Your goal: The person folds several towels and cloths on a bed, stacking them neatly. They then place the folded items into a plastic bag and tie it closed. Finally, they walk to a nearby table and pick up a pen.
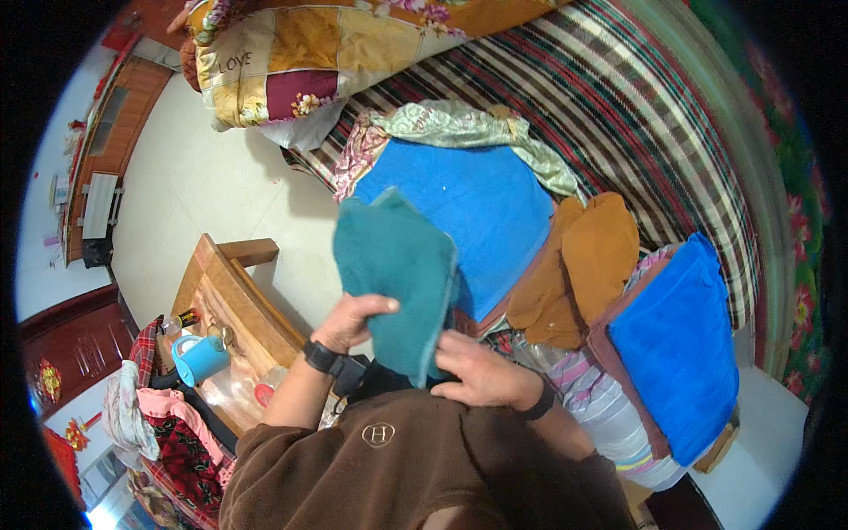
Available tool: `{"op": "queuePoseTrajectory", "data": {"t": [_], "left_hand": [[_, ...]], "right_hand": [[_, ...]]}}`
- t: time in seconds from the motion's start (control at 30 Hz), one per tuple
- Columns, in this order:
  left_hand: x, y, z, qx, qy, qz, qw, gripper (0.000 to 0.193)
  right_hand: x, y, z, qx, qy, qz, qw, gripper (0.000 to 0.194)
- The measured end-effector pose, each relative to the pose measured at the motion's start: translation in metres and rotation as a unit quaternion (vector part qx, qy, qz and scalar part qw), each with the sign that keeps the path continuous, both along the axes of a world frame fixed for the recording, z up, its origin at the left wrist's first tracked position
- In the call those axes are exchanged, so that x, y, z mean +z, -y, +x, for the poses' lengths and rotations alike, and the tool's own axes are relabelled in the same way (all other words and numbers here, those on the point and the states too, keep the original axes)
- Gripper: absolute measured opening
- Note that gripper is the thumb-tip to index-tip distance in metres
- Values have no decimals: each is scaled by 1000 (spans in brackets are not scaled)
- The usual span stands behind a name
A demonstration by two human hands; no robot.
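A teal cloth piece (397, 255) with a stitched edge hangs in front of my torso. My left hand (354, 320) grips its lower left part, thumb lying on top. At the lower right edge, my right hand (487, 371) holds the same cloth between thumb and fingers. Beyond it, a flat blue cloth (457, 199) lies over the bed's near side. Brown cloth pieces (599, 255) with rounded ends rest to the right of that. Farther right, a stack of blue cloth (682, 351) sits on a striped bundle (586, 391).
A striped blanket (596, 99) covers the bed, with a floral patchwork quilt (305, 59) at its far left. On the left stands a wooden table (245, 331) bearing a light-blue jug (199, 361) and a bottle (177, 322). Clothes (179, 430) are heaped beside it.
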State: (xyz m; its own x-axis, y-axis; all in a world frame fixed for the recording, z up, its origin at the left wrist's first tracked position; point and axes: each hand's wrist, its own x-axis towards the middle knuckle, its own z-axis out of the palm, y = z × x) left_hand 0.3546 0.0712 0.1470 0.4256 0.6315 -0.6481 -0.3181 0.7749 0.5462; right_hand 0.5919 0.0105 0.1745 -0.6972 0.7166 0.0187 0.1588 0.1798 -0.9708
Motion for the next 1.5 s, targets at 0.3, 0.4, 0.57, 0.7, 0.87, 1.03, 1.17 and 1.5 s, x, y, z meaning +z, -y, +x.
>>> {"op": "queuePoseTrajectory", "data": {"t": [0.3, 0.4, 0.57, 0.7, 0.87, 1.03, 1.17, 1.5], "left_hand": [[-35, -161, -67, 208, 44, 205, 955, 38], [-78, -211, -79, 228, 18, 252, 940, 33], [-191, -164, -77, 133, -269, 29, 953, 49], [-254, -78, -41, 10, -364, -124, 923, 80], [-287, -60, -16, 134, -250, -198, 938, 66], [-284, -65, -12, 32, -561, -39, 826, 45], [-267, -58, -12, -12, -672, 120, 731, 49], [-236, -121, -20, 235, -66, -138, 960, 14]], "right_hand": [[-81, -8, 38, -171, 86, -248, 950, 47], [-121, -4, 45, -194, 197, -198, 940, 49], [-198, 17, 40, -309, 199, -391, 844, 54], [-254, 33, 34, -478, 112, -547, 679, 69], [-301, 44, 38, -593, 83, -488, 635, 74], [-329, 51, 28, -615, 179, -389, 662, 58], [-316, 40, 45, -599, 27, -464, 652, 42], [-212, -26, 105, -635, -321, -523, 470, 34]]}}
